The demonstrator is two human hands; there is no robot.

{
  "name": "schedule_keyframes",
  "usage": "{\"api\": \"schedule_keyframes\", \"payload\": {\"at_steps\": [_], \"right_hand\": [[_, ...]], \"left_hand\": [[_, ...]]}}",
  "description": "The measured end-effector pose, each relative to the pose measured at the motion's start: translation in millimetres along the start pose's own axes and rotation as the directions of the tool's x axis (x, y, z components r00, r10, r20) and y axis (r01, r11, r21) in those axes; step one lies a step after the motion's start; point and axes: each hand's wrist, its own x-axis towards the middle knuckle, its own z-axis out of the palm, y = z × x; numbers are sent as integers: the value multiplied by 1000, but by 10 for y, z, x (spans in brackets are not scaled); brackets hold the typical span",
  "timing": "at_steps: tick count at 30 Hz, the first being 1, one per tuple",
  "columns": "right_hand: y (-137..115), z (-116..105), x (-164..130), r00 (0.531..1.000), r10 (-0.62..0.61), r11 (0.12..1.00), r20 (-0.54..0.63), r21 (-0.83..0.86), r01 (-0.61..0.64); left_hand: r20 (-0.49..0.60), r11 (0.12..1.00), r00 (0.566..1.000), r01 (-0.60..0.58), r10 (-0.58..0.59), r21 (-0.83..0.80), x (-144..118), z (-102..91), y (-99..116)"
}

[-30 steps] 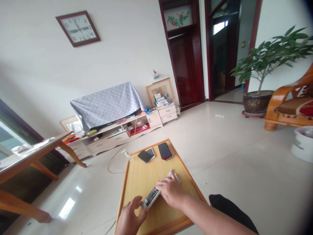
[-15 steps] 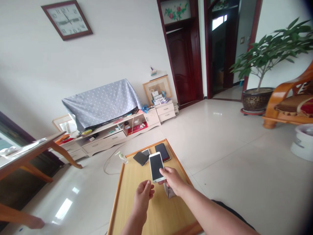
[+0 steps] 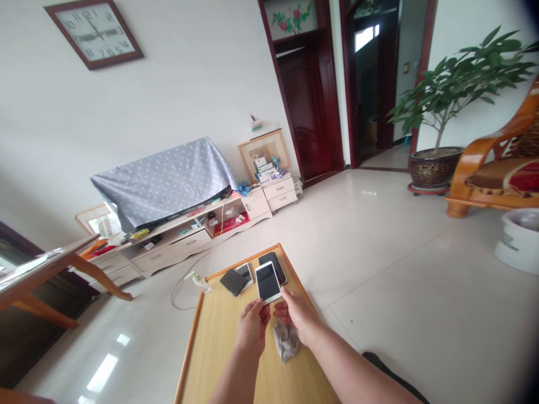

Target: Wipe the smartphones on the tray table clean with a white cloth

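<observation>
A white smartphone (image 3: 268,282) with a dark screen is held above the wooden table, tilted slightly. My left hand (image 3: 254,324) is closed on its lower left corner, thumb on the front. Beside the lower right corner is my right hand (image 3: 298,317), its thumb at the phone's edge and its fingers apart below; whether the thumb touches is hard to tell. A crumpled grey cloth (image 3: 287,340) lies on the table under my right hand. Behind the held phone lie a dark phone (image 3: 233,282), a white phone (image 3: 245,272) partly under it, and another dark phone (image 3: 277,266).
The small wooden table (image 3: 219,336) has a raised rim. A pump bottle (image 3: 199,281) stands at its far left corner. Further off are a low cabinet (image 3: 164,253), a cloth-covered object (image 3: 164,182), a potted plant (image 3: 435,168), a wooden armchair (image 3: 475,163) and a white bucket (image 3: 516,247).
My left hand has come up and taken the phone's lower left corner. The right hand has loosened, its thumb moving off the screen to the edge. More of the grey cloth shows.
</observation>
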Motion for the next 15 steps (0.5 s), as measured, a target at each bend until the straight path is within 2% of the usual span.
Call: {"api": "schedule_keyframes", "payload": {"at_steps": [6,15], "right_hand": [[-20,-49,62,997,-1,1000,-75,17,2],[-49,-109,134,996,-6,1000,-89,-3,6]], "left_hand": [[-25,999,1000,13,-14,-42,321,171,11],[-77,1000,997,-15,15,10,605,314,-42]]}}
